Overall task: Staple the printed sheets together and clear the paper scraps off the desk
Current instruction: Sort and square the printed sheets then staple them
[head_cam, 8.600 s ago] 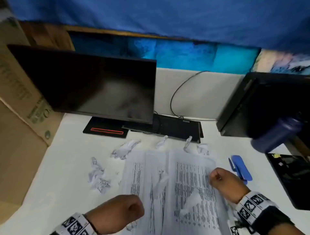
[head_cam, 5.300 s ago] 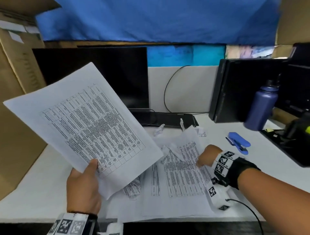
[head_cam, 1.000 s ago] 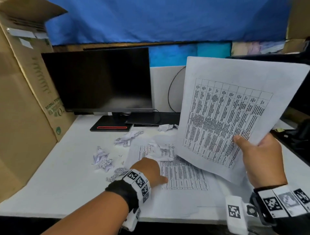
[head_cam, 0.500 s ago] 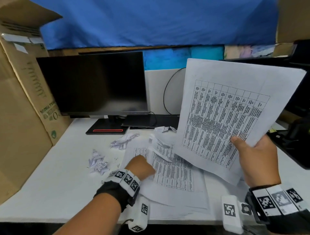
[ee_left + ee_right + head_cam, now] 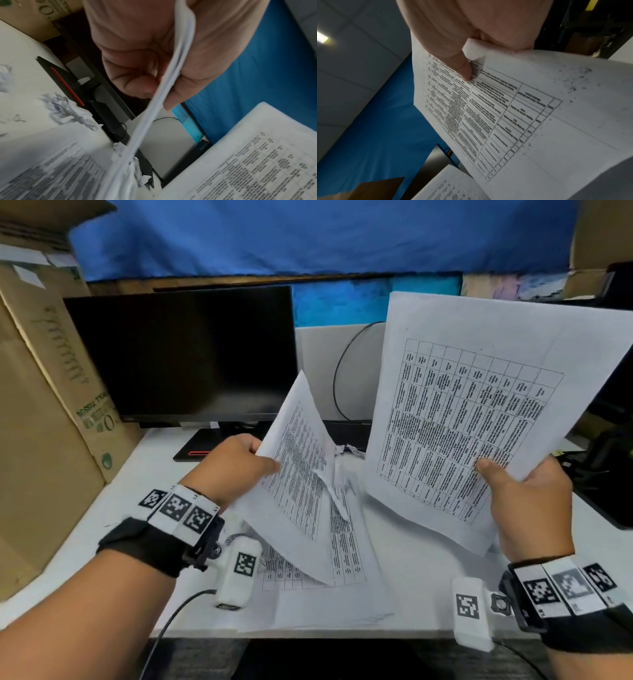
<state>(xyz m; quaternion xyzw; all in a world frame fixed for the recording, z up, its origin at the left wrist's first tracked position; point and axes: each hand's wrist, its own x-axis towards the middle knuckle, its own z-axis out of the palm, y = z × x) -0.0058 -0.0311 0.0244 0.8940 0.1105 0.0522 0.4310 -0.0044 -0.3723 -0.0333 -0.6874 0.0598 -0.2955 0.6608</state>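
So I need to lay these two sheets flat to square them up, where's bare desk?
Bare desk lies left of the paper pile, toward the cardboard box. Behind the pile, near the monitor base, crumpled scraps crowd it.

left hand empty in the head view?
No: the left hand pinches a printed sheet by its edge and holds it tilted above the papers on the desk.
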